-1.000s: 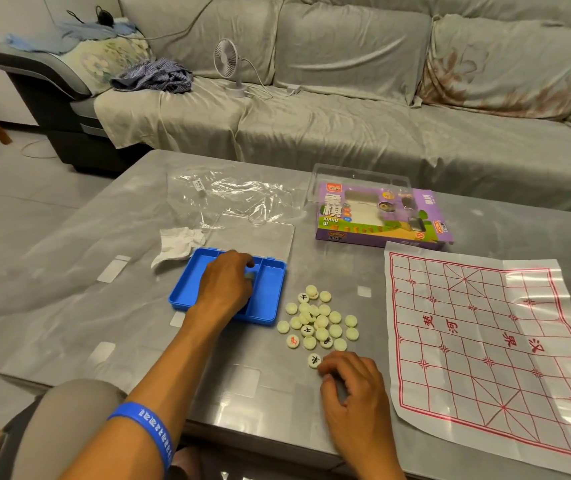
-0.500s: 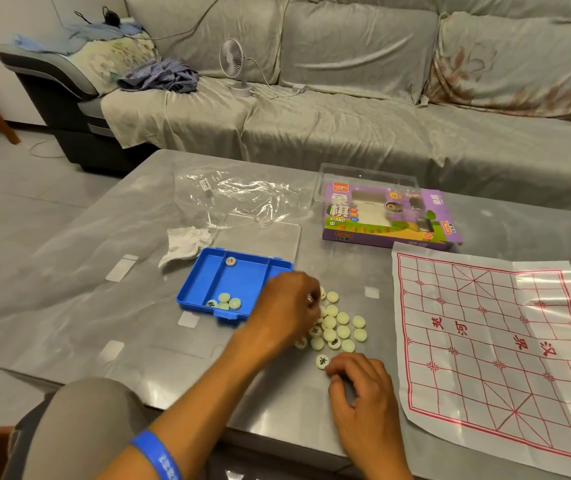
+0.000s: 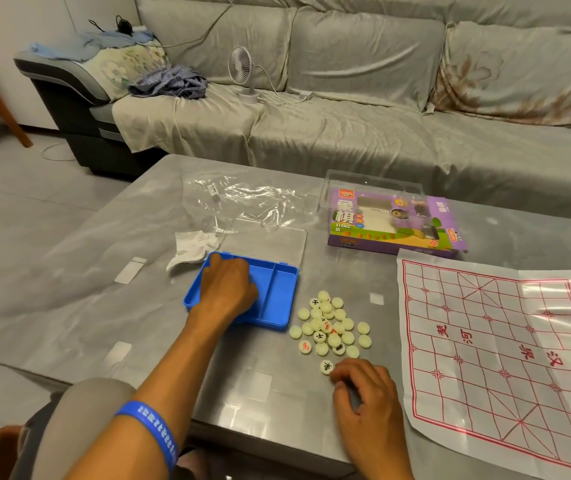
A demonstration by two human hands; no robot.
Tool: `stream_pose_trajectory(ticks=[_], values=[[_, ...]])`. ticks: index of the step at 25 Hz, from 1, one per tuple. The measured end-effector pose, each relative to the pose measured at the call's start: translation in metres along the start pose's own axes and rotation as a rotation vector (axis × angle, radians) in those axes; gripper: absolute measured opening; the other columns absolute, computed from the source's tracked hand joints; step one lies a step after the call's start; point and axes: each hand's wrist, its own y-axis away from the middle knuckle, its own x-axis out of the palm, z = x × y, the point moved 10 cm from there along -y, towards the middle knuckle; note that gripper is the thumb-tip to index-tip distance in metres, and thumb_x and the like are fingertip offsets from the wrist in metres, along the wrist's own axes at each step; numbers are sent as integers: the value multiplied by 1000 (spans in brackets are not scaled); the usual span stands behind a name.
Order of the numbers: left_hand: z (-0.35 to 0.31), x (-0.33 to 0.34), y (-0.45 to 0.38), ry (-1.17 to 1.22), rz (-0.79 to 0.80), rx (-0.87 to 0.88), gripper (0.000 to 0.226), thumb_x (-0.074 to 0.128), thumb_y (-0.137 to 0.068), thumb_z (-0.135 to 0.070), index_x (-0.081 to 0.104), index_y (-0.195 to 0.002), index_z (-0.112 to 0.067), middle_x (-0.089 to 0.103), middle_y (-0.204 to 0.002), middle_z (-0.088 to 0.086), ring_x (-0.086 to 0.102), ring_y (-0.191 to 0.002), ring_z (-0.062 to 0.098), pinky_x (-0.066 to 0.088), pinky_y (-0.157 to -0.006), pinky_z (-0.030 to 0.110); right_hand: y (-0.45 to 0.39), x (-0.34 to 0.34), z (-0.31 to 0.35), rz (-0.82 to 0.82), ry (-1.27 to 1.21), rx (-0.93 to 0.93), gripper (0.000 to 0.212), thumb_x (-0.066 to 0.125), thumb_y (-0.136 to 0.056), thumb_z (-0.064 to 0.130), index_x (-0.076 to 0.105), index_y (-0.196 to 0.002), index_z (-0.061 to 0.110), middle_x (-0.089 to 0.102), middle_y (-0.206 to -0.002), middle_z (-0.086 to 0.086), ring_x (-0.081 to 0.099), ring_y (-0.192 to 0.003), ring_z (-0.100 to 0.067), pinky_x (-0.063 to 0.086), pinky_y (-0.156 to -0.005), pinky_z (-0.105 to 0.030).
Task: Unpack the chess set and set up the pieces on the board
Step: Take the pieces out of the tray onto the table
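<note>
Table (image 3: 80, 306): grey, glossy.
Board sheet (image 3: 498, 362): creased, right of the pieces; long axis runs near to far, far edge toward the sofa.
Blue tray (image 3: 277, 296): left hand (image 3: 227, 289) inside, grip state hidden.
Pieces (image 3: 332, 329): loose heap, many blank side up.
Right hand (image 3: 367, 393): fingers curled beside one piece, holding nothing visible.
Risk: discs sliding off the slick table; creases tipping placed pieces.

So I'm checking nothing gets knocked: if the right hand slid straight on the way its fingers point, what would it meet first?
Probably the black-marked piece just beyond the right hand, then the pile of pieces.
</note>
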Motion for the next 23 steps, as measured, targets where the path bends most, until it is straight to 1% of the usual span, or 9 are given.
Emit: stream_pose_trajectory(ticks=[2, 4, 6, 8, 12, 16, 18, 21, 23], values=[[-8, 0, 1, 36, -78, 42, 14, 49, -88, -19, 61, -84, -12, 60, -81, 7, 48, -100, 28, 40, -68, 36, 0, 1, 2, 11, 0, 0, 12, 56, -80, 23, 62, -83, 32, 57, -88, 22, 53, -89, -3, 37, -74, -12], [-12, 2, 0, 17, -91, 75, 11, 48, -86, -13, 54, -77, -13, 58, -75, 6, 47, -94, 29, 38, -67, 37, 0, 3, 0, 15, -2, 9, 11, 55, -80, 23, 62, -83, 32, 57, -88, 21, 53, -88, -3, 38, -74, -12], [-9, 9, -1, 19, -64, 64, 9, 51, -85, -9, 56, -79, -13, 63, -81, 9, 54, -86, 28, 47, -69, 40, 1, 2, -1, 8, 4, 7, 11, 57, -82, 21, 63, -85, 31, 59, -89, 19, 53, -89, -2, 38, -74, -12], [-12, 8, 2, 23, -81, 58, 13, 54, -89, -13, 63, -80, -9, 63, -76, 8, 58, -74, 25, 52, -69, 40, 1, 2, -1, 31, 0, 19, 15, 64, -85, 13, 64, -86, 28, 59, -90, 18, 51, -92, -1, 37, -75, -12], [-19, 7, 4, 35, -150, 55, 25, 58, -92, -25, 62, -73, -10, 59, -66, 5, 55, -64, 19, 48, -63, 33, 2, 3, 0, 52, 14, 21, 22, 68, -82, 5, 64, -87, 26, 58, -90, 17, 50, -93, 0, 37, -76, -12], [-21, -2, 6, 159, -194, 29, 16, 60, -90, -25, 69, -87, -11, 68, -79, 5, 61, -72, 19, 54, -69, 35, 2, 2, -1, 44, 14, 23, 18, 64, -85, 12, 62, -88, 29, 57, -92, 20, 50, -94, -1, 37, -76, -11], [-51, -15, 21, 279, -234, 148, 15, 62, -88, -28, 71, -91, -16, 70, -84, 1, 62, -77, 18, 53, -69, 33, 2, 1, 0, 35, 8, 23, 11, 52, -87, 25, 61, -87, 30, 58, -91, 19, 50, -92, -1, 37, -74, -11], [-114, -1, 61, 198, -104, 419, 17, 60, -90, -33, 71, -97, -22, 68, -91, -1, 60, -87, 18, 44, -69, 27, 0, 0, 2, 25, 14, 19, 20, 42, -85, 33, 62, -85, 29, 60, -90, 17, 50, -91, -2, 38, -74, -12], [-126, 19, 73, 108, 12, 444, 21, 57, -92, -38, 68, -96, -21, 65, -88, 2, 60, -90, 23, 42, -67, 29, 1, 0, 2, 26, 17, 20, 15, 48, -84, 26, 63, -85, 27, 61, -90, 14, 51, -89, -5, 39, -75, -12]])
